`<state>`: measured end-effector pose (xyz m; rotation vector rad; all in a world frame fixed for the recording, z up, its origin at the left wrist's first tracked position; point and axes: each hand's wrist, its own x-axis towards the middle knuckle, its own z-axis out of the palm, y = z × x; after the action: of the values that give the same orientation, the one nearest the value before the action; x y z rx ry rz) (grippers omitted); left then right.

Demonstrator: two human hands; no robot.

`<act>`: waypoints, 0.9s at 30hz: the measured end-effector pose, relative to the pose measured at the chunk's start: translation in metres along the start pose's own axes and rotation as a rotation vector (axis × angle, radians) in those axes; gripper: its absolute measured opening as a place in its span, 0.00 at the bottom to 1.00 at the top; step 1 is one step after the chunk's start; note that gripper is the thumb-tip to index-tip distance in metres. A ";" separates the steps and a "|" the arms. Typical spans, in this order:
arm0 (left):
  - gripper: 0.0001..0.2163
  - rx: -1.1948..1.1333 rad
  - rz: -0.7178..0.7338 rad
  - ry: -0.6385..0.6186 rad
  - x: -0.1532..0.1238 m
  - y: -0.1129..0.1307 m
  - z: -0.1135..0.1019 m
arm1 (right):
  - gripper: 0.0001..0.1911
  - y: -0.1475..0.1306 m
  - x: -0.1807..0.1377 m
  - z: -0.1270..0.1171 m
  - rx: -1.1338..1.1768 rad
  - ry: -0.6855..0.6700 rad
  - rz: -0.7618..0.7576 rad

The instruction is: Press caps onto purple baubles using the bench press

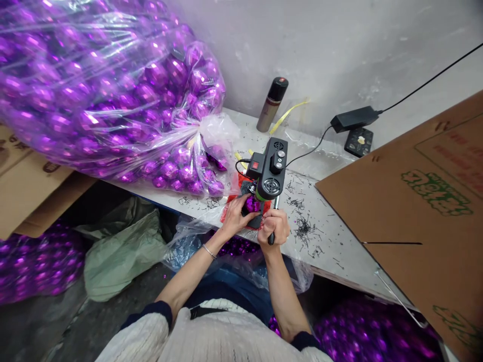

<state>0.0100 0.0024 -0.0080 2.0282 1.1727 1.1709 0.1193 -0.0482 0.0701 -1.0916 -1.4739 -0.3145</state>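
Note:
A small black bench drill press (272, 168) stands on the grey table, with a red switch and round vents on its top. Under its head sits a shiny purple bauble (252, 203), and my left hand (237, 215) grips it from the left between thumb and fingers. My right hand (274, 226) is wrapped round the lever handle (271, 238) at the front right of the machine. Red material (229, 213) lies beneath the machine's base. The tool tip and the point where it meets the bauble are hidden by the machine's head.
A huge clear bag of purple baubles (113, 95) covers the table's left side. Behind the machine stands a spray can (272, 104). A power adapter (354, 118) and its cable are at the back right. Black shavings (303, 229) litter the table (332, 226); a cardboard box (415, 201) borders it.

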 end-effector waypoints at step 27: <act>0.29 -0.040 0.020 0.063 -0.002 0.000 0.002 | 0.17 -0.012 0.028 -0.007 0.035 0.023 0.144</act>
<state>0.0116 0.0009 -0.0095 1.9907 1.1516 1.2663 0.1190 -0.0472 0.1013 -1.1559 -1.3677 -0.1986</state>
